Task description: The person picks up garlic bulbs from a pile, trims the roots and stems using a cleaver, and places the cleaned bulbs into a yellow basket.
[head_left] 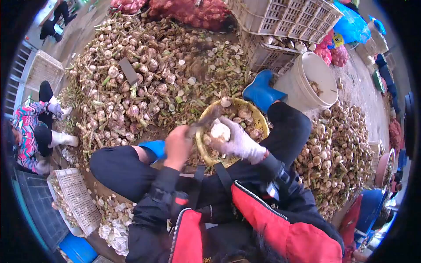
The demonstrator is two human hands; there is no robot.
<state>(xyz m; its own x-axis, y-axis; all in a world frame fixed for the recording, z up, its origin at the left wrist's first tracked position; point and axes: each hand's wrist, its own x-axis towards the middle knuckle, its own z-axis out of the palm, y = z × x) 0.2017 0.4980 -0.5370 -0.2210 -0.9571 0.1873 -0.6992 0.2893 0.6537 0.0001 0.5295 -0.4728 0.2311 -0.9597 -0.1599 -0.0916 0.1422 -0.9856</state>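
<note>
My left hand [177, 147], bare, is closed round the handle of a knife [205, 122], whose blade is smeared by motion and points toward the bulb. My right hand [243, 142], in a pale knitted glove, grips a garlic bulb [220, 131] with its white side facing up. Both hands are over a yellow basket [265, 125] between my legs. Several garlic bulbs [244, 115] lie inside it, and one more bulb [225, 102] is at its far rim. The knife handle is mostly hidden by my fingers.
A big garlic heap [140, 70] spreads ahead, with a flat grey piece [128, 71] on it. Stacked crates [280, 19] and a white bucket [322, 81] stand ahead right. More garlic [333, 149] lies right. Another person [33, 131] sits left, near a tilted crate [79, 197].
</note>
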